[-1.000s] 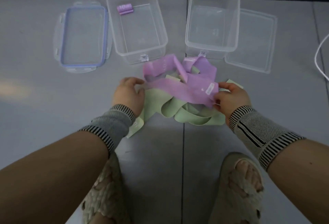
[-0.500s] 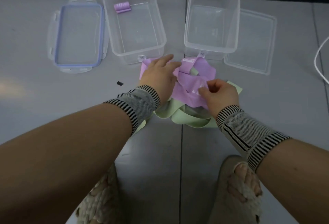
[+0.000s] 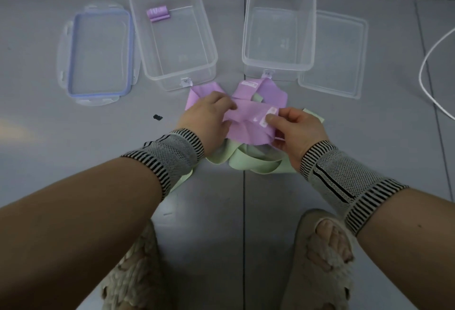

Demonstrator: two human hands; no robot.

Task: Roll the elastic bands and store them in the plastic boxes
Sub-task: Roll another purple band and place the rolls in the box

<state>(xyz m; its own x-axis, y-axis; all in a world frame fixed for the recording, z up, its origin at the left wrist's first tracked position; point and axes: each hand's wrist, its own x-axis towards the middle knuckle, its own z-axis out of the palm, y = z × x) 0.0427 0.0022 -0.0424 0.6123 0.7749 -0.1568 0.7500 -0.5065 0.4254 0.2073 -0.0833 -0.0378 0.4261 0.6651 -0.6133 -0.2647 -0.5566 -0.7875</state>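
Both hands (image 3: 209,115) (image 3: 298,130) pinch 1 purple band (image 3: 248,122) — grey tiled floor (image 3: 73,132) beneath.

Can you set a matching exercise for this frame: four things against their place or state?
Things:
1. rolled purple band
2. right box
3. blue-rimmed lid
4. green bands

States:
A. empty
B. flat on the floor, leftmost
C. inside the left box
D. loose, under the purple band that both hands hold

Pairs: 1-C, 2-A, 3-B, 4-D
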